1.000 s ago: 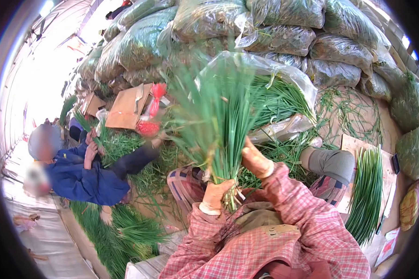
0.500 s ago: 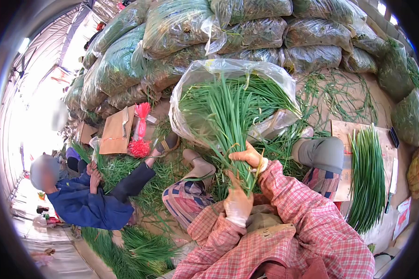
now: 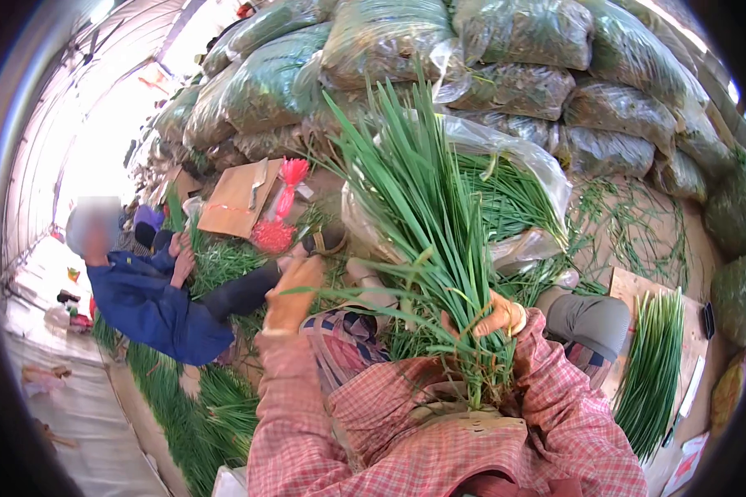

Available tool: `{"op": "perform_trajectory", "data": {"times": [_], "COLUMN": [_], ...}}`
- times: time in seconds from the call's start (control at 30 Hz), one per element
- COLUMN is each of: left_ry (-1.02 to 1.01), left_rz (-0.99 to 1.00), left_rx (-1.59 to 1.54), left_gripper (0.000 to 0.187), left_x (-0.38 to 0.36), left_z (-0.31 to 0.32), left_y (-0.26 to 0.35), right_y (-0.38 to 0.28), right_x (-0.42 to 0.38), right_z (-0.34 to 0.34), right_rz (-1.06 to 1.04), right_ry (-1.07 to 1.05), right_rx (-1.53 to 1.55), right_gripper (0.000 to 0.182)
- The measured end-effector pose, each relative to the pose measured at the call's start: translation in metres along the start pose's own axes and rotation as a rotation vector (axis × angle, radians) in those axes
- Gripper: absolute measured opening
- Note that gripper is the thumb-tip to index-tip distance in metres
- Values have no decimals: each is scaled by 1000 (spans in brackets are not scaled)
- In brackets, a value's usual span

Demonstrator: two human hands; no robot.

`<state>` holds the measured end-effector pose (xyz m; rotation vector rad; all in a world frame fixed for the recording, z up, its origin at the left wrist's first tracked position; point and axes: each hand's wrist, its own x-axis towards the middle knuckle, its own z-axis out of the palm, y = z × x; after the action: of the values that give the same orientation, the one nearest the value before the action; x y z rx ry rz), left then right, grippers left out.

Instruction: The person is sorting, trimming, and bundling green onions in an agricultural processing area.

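Green leafy bunch held by right fingers, left hand blurred, finger grip unclear

One central bunch (one open bag)

Bright light floods the pale, ribbed wall on our left; before us, stacked plastic sacks border the tan floor.

The greens partly block the way to the plastic bag.
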<state>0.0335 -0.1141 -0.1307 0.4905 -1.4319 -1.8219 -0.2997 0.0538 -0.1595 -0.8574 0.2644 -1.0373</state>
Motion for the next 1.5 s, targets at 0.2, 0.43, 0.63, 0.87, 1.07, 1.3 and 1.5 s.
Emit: {"op": "perform_trajectory", "data": {"times": [0.2, 0.43, 0.63, 0.87, 1.07, 1.3, 1.5], "left_ry": [-283, -310, -289, -178, -161, -397, -115], "left_rz": [184, 43, -9, -54, -7, 126, 266], "left_rx": [-140, -551, -291, -232, -165, -36, 461], "left_gripper": [60, 83, 88, 37, 39, 38, 30], "left_x": [79, 103, 130, 144, 116, 75, 67], "left_z": [104, 159, 146, 121, 161, 218, 220], "left_y": [-32, 4, 39, 61, 60, 43, 3], "right_y": [29, 35, 25, -22, -26, -5, -87], "right_x": [9, 5, 20, 30, 6, -104, -36], "right_z": [5, -5, -11, -21, -45, -109, 43], "right_rz": [145, 247, 232, 262, 371, -46, -699], "right_ry": [-64, -17, 9, 53, 63, 811, 821], "right_rx": [124, 158, 58, -97, -470, -894, -654], "right_gripper": [81, 81, 70, 61, 65, 59, 67]}}
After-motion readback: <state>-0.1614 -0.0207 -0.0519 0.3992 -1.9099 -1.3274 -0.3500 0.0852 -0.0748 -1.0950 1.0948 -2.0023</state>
